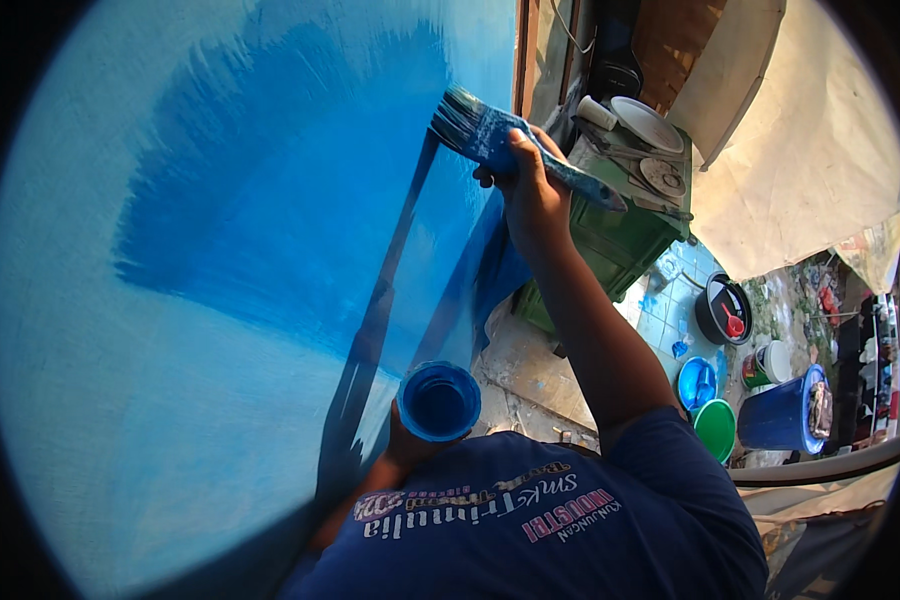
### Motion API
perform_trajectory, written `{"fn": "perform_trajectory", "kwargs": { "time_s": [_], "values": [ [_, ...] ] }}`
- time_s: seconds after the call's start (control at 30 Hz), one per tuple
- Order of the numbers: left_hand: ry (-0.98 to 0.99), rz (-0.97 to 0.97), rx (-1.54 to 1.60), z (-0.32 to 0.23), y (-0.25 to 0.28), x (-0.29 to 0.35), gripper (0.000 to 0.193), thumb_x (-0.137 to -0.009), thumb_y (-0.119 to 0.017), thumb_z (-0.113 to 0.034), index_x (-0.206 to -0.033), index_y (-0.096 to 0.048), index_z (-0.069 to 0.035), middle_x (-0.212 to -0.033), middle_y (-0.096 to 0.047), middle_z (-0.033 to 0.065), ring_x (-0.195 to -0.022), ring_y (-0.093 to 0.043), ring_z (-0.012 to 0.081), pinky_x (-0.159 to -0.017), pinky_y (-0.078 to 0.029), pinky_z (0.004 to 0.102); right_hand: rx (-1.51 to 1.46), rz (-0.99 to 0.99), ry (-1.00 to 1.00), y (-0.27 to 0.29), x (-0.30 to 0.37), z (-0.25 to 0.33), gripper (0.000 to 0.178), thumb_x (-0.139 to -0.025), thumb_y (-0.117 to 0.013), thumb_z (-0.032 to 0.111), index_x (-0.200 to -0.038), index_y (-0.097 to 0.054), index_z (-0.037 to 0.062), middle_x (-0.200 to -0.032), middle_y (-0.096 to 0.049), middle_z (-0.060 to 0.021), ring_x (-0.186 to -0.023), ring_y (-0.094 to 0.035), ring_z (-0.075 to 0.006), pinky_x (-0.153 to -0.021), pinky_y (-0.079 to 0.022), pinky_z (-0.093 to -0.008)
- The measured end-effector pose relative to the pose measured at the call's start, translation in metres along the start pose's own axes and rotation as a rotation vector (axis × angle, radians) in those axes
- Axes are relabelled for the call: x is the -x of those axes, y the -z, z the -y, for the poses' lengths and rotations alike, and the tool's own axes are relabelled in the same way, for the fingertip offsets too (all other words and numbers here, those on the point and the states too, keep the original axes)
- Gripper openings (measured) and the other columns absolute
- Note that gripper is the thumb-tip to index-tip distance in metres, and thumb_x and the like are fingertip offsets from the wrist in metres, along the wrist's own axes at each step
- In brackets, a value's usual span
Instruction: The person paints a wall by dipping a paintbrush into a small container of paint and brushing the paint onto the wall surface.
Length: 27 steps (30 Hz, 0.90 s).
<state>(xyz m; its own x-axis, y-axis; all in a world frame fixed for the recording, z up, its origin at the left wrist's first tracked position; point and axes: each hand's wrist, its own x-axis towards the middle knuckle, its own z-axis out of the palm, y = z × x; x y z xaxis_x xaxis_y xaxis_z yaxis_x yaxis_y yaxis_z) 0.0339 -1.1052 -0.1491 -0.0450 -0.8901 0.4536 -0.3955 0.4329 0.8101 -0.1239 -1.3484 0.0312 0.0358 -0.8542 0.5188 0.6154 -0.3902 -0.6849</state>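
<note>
My right hand point(536, 185) is closed round a wide paintbrush point(505, 140), its bristles coated in blue and pointing left toward the wall. The brush casts a long shadow down the wall point(70, 330). A broad patch of darker blue paint point(260, 200) covers the wall's upper middle, with streaky edges over paler blue. Close to my chest, my left hand point(403, 438) grips a small round tub of blue paint point(439, 402) from its left side. The tub stands upright and blue paint shows inside; most of that hand is hidden behind it.
Right of the wall stands a green cabinet point(610, 250) topped with a white plate point(647, 124) and other clutter. Beyond it are a black basin point(723, 308), a green bucket point(714, 430) and a blue barrel point(782, 412). A pale tarp point(800, 130) hangs at upper right.
</note>
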Motion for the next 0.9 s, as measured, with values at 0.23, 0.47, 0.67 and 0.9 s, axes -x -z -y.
{"fn": "perform_trajectory", "kwargs": {
  "time_s": [0.23,0.47,0.67,0.9],
  "values": [
    [0.125,-0.066,0.11,-0.017,-0.006,0.008,0.076,-0.066,-0.096,-0.027,-0.127,-0.058,-0.001,-0.118,-0.069,0.0139,-0.109,-0.069,0.0258,-0.096,-0.054,0.0394,0.491,-0.59,-0.515,0.118,0.099,-0.138,0.036,-0.097,-0.063,0.031,-0.108,-0.059,-0.0039,-0.078,-0.068,-0.0121,-0.061,-0.069,-0.021,-0.056,-0.054,-0.0329],
    [0.201,-0.204,0.231,-0.032,-0.015,0.01,0.075,-0.067,-0.096,-0.023,-0.127,-0.057,-0.001,-0.116,-0.07,0.0124,-0.109,-0.069,0.0246,-0.097,-0.054,0.0401,0.372,-0.069,-0.001,-0.001,-0.017,0.006,0.033,-0.1,-0.063,0.03,-0.102,-0.062,-0.0022,-0.077,-0.063,-0.0089,-0.061,-0.061,-0.0156,-0.055,-0.049,-0.0289],
    [0.116,-0.169,0.119,-0.041,-0.027,0.005,0.069,-0.068,-0.095,-0.025,-0.124,-0.061,-0.001,-0.116,-0.07,0.0134,-0.108,-0.07,0.0249,-0.095,-0.055,0.04,0.1,-0.158,-0.134,0.035,0.012,-0.047,0.028,-0.102,-0.06,0.027,-0.104,-0.058,-0.0004,-0.074,-0.063,-0.0092,-0.057,-0.06,-0.0149,-0.053,-0.047,-0.0305],
    [0.243,-0.31,0.03,-0.049,-0.039,0.041,0.069,-0.067,-0.096,-0.024,-0.123,-0.062,-0.002,-0.115,-0.07,0.0131,-0.105,-0.07,0.0241,-0.093,-0.055,0.0394,0.58,-0.153,-0.993,0.205,0.208,-0.172,0.033,-0.097,-0.065,0.029,-0.1,-0.06,-0.0028,-0.082,-0.066,-0.0133,-0.064,-0.067,-0.0209,-0.056,-0.056,-0.0333]
  ]
}}
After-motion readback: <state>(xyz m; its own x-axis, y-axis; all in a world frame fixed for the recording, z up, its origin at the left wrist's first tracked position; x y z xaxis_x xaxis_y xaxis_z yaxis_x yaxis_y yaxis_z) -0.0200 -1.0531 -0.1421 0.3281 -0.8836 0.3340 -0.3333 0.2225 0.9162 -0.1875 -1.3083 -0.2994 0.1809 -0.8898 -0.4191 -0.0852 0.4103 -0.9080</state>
